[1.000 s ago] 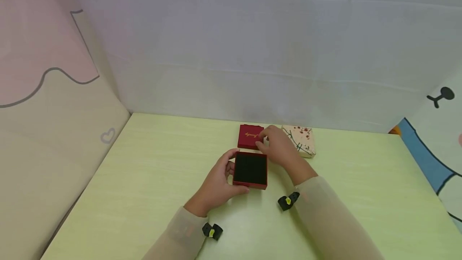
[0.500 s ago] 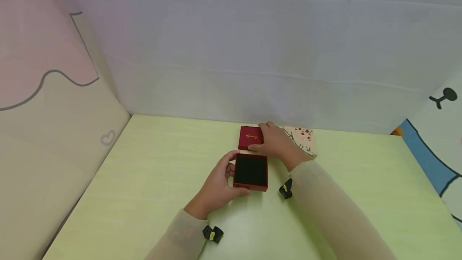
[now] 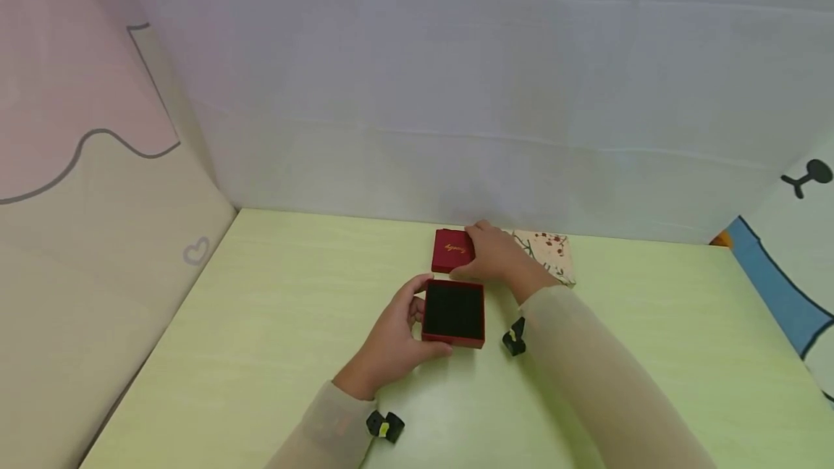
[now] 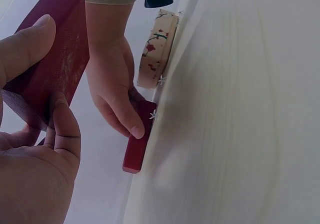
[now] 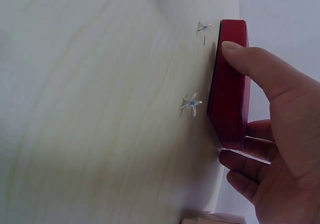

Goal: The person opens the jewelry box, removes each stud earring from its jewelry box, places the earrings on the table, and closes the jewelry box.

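Note:
My left hand point(image 3: 394, 331) holds a small red box base point(image 3: 454, 344) by its left side, thumb at the near edge and fingers at the far one. A black pad fills the base. Just beyond it lies a red box lid point(image 3: 449, 252) with gold lettering, low against the table. My right hand point(image 3: 498, 255) grips this lid across its width; the thumb presses the near side in the right wrist view. Two silver starfish earrings point(image 5: 191, 103) with blue centres lie on the table beside the lid. In the head view the earrings are hidden.
A cream box with a red flower print point(image 3: 550, 252) sits right of the lid, partly behind the right wrist. The pale yellow-green table point(image 3: 293, 273) ends at a white cloth wall point(image 3: 404, 93) at the back. Printed cloths flank both sides.
My right hand has shifted from the lid's right edge to a wider grip around it, thumb on the near side. The left hand and box base stay nearly still.

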Tool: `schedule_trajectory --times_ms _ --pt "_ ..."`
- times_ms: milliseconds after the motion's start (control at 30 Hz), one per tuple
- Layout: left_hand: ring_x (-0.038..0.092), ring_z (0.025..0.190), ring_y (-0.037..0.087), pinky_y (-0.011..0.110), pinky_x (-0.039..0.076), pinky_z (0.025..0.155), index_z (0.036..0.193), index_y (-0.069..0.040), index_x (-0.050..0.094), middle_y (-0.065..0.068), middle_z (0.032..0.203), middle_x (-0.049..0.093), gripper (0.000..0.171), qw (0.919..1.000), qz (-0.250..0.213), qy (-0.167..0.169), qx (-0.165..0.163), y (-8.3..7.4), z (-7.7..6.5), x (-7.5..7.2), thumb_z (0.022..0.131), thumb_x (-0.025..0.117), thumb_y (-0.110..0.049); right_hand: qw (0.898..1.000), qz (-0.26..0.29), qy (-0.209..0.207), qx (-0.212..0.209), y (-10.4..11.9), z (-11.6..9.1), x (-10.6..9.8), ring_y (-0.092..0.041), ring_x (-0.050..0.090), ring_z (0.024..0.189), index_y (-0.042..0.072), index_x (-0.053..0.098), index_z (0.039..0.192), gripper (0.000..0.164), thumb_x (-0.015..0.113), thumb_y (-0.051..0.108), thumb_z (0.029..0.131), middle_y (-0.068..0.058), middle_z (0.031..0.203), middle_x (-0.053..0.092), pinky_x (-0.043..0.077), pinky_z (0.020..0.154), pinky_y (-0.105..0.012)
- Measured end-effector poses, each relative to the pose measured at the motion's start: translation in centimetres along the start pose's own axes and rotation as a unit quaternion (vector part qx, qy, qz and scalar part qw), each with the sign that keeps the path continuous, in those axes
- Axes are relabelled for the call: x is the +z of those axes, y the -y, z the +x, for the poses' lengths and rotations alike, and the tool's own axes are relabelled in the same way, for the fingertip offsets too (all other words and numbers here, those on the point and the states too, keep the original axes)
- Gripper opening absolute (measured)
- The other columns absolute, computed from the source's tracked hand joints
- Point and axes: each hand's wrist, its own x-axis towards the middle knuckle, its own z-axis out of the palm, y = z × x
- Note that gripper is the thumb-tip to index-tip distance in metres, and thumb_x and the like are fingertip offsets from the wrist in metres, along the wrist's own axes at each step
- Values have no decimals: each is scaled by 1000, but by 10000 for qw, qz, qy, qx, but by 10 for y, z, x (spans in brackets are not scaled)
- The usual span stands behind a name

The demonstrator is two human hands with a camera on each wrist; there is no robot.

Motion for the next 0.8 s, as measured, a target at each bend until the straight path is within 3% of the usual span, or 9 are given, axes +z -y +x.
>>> schedule_trajectory --times_ms 267,467,800 --pt "57 106 21 35 50 98 157 -12 33 3 112 61 100 10000 -29 6 58 3 2 0 78 93 -18 9993 360 51 -58 -6 -4 -7 -28 55 108 3 48 147 94 84 56 78 -11 129 53 52 93 -45" --pt "58 108 20 35 50 98 158 -15 33 0 113 61 101 10000 -53 23 -76 3 1 -1 77 94 -18 9969 765 -131 -152 -7 -14 -18 -28 53 114 2 45 149 96 85 54 78 -11 134 51 51 96 -46" --pt "58 108 20 40 51 98 158 -18 33 0 114 60 102 9999 -39 -33 -137 4 1 -5 76 94 -18 9887 1225 -686 -529 4 -52 -32 -28 52 116 5 44 152 97 87 50 79 -11 136 51 55 91 -45"
